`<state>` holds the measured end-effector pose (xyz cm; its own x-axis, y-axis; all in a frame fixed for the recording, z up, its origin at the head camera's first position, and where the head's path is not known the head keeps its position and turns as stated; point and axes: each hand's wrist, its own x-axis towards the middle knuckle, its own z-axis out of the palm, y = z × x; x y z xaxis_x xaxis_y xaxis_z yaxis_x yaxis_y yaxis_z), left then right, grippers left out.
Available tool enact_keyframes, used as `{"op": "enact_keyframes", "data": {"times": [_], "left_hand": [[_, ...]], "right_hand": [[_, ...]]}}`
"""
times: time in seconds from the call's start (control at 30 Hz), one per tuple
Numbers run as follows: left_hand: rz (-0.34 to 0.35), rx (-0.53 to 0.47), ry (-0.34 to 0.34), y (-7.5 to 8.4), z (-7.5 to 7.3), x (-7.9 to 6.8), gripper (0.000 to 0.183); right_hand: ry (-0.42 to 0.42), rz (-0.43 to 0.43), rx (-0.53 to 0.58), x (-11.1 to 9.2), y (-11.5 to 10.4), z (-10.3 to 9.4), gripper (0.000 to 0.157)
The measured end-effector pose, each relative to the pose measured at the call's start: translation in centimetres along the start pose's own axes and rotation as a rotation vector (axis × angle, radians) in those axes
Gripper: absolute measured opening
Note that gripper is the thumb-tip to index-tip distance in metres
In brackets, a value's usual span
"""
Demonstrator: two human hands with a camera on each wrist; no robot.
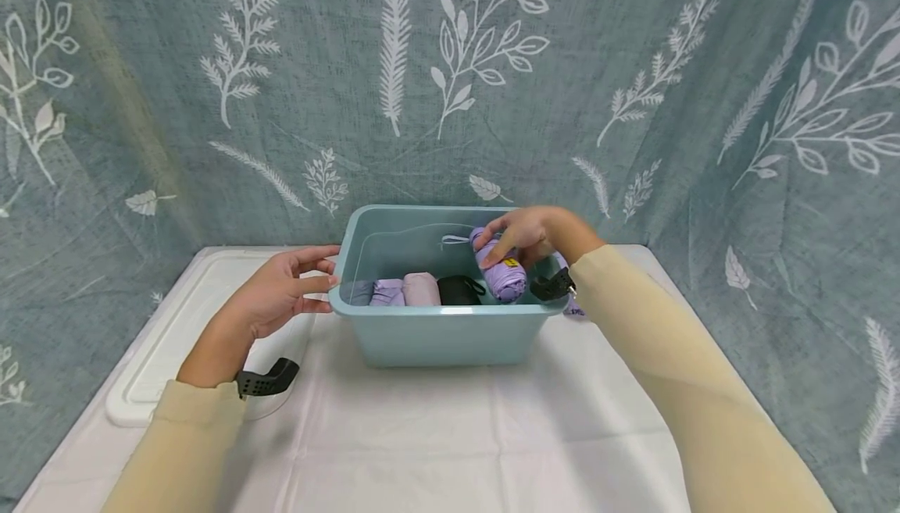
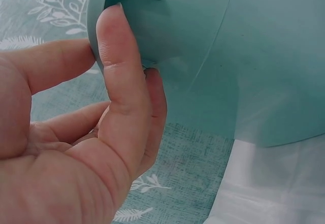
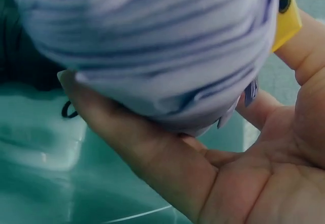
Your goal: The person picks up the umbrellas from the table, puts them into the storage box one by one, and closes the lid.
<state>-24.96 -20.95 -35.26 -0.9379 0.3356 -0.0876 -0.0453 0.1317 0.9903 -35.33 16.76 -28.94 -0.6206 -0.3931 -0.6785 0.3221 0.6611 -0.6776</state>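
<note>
A light blue-green plastic bin (image 1: 443,337) stands on the white cloth. My left hand (image 1: 288,290) holds its left rim, and in the left wrist view the thumb (image 2: 119,51) lies against the bin wall. Over the bin's right part, my right hand (image 1: 523,232) grips a lavender folded umbrella (image 1: 505,277) with a yellow tag and a pale wrist strap. Its pleated end fills the top of the right wrist view. Inside the bin sit a black bundle (image 1: 458,291) with a loop, a pale pink bundle (image 1: 422,290), a lavender bundle (image 1: 388,293) and a greyish one (image 1: 357,293).
A white lid (image 1: 151,365) lies flat on the table at the left, partly under my left arm. Some purple fabric (image 1: 573,308) shows outside the bin's right side, mostly hidden by my wrist. Patterned grey-green curtains (image 1: 316,68) hang behind and at both sides.
</note>
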Motion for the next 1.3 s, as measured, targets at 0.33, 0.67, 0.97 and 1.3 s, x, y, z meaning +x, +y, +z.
{"op": "enact_keyframes", "data": {"times": [0.33,0.67,0.97,1.3], "left_hand": [[-0.011,0.017,-0.007,0.3,-0.1,0.0,0.072],[-0.006,-0.003,-0.01,0.2,-0.4,0.0,0.072],[-0.016,-0.014,-0.008,0.1,-0.2,-0.1,0.072],[-0.021,-0.016,-0.002,0.2,-0.3,-0.2,0.071]], "right_hand": [[-0.024,0.082,-0.071,1.8,-0.8,0.8,0.033],[-0.083,0.116,-0.108,3.5,-1.0,1.5,0.028],[-0.088,0.184,-0.149,5.0,-0.1,2.0,0.024],[-0.08,0.174,-0.205,5.7,0.2,2.5,0.024]]}}
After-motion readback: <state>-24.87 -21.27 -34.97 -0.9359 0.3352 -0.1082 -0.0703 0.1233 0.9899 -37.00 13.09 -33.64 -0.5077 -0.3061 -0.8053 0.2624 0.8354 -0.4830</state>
